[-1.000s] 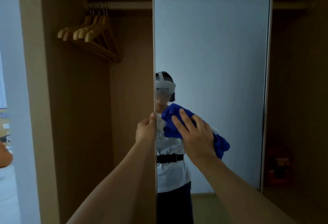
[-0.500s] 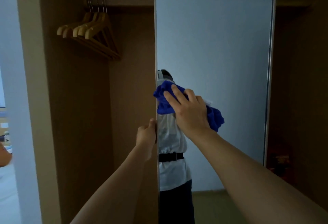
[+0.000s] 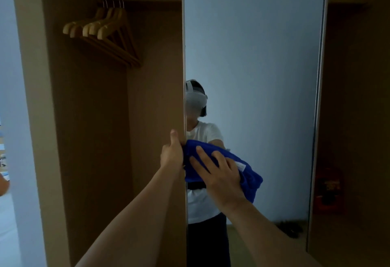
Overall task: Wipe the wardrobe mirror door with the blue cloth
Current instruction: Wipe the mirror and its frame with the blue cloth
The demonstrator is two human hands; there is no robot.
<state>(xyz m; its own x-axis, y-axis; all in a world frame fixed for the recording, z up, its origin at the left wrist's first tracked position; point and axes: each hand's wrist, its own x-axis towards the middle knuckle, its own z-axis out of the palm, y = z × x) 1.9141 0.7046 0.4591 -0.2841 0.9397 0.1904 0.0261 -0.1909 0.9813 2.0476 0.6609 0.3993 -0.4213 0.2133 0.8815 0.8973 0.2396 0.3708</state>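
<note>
- Wardrobe (image 3: 88, 140): open wooden compartment on the left of the view. It holds a rail with a bunch of wooden hangers (image 3: 105, 34) near the top; nothing else can be made out inside in the dim light.
- Mirror door (image 3: 263, 66): stands swung out, glass facing the person, who shows in it from the head down. The upper glass is out of the cloth's present reach and is judged not yet covered on this pass.
- Blue cloth (image 3: 249, 173): bunched against the lower left part of the glass, close to the door's free edge.
- Right hand (image 3: 219, 176): fingers spread flat over the cloth, pressing it to the glass.
- Left hand (image 3: 172, 154): curled round the door's free edge, thumb up, steadying it; it touches the cloth's near end.
- Risk: if the left hand loosens, the pressure of wiping could swing the door away and the cloth would skid.
- Risk: the cloth is wadded, so little of it meets the glass; streaks or missed strips are likely.
- Risk: the left fingers on the edge may leave marks on the glass rim.
</note>
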